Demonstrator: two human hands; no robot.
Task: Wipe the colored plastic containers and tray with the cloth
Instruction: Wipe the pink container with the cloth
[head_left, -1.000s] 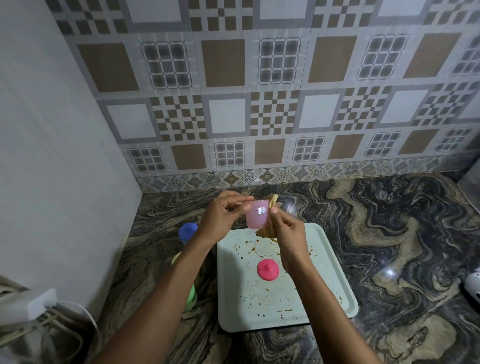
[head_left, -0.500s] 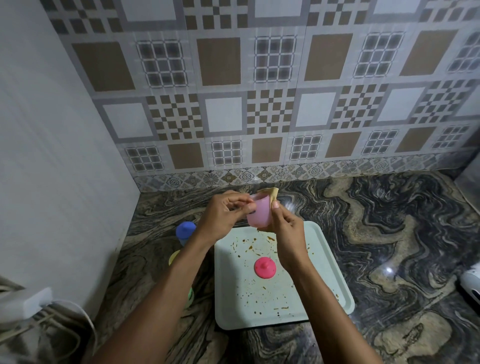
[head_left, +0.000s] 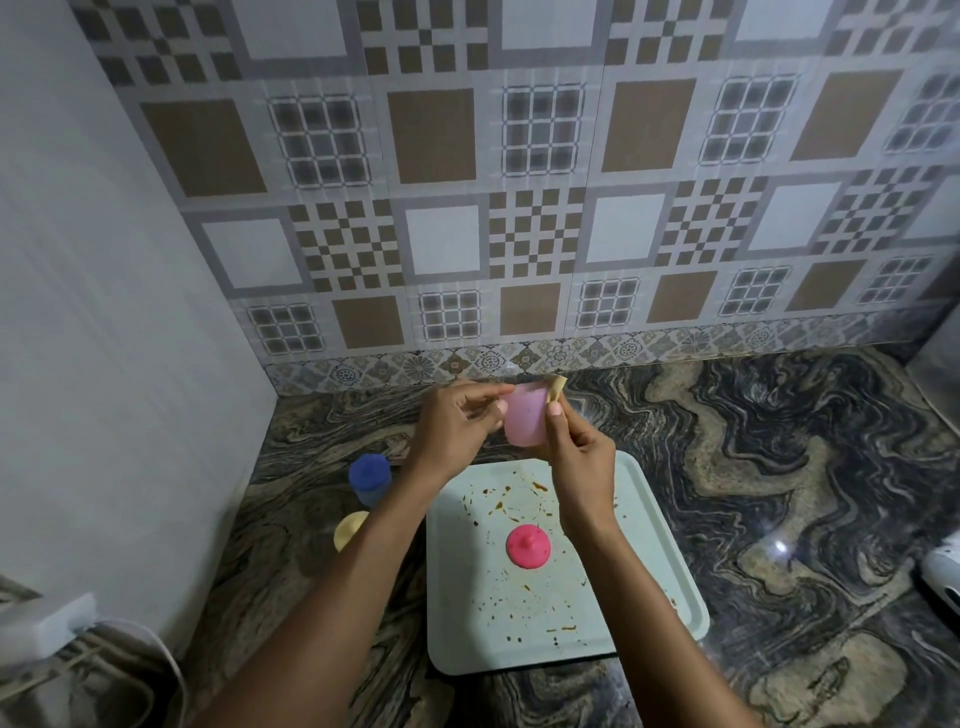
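- Containers, blue-lidded (head_left: 370, 478) and yellow-lidded (head_left: 350, 530), are standing on the surface by the tray's left edge.
- Left hand (head_left: 454, 431) is gripping the pink container (head_left: 524, 418) above the tray's far edge.
- Right hand (head_left: 582, 467) is pinching the cloth (head_left: 557, 388) against its rim; wiping looks under way.
- Stained tray (head_left: 649, 587) and pink lid (head_left: 528, 545) probably come next.
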